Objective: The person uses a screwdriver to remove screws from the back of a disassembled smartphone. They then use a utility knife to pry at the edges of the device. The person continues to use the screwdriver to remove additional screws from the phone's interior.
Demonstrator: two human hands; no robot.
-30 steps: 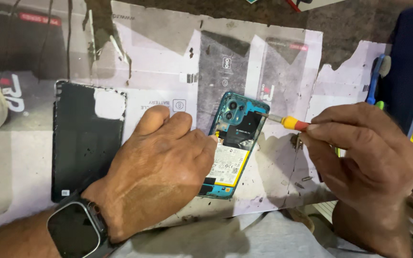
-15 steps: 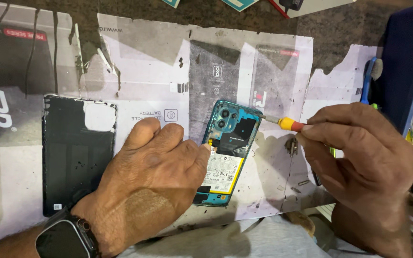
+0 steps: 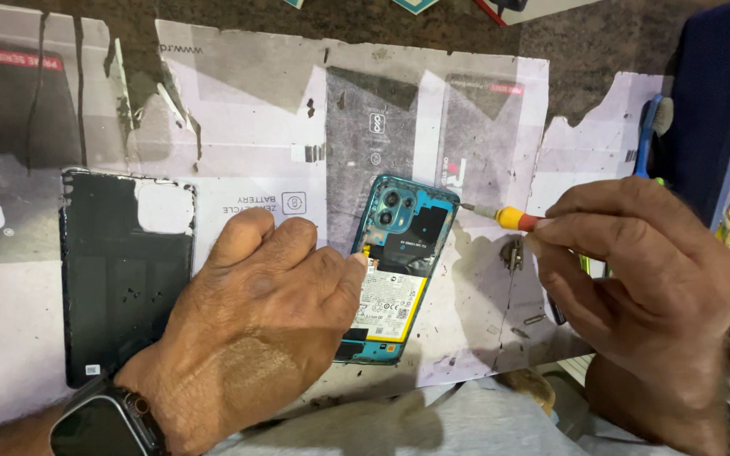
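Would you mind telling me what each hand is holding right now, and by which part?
The right hand holds a small screwdriver by its handle. The left hand presses down on the opened teal phone, covering its left edge.

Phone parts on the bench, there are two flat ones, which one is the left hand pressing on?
The left hand presses on the teal opened phone, whose cameras and battery show. The black back cover lies apart, untouched, further left.

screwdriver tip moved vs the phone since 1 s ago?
Yes. The screwdriver tip has pulled back rightward: earlier it lay over the opened phone, now it sits at the phone's upper right edge, gripped by the right hand.
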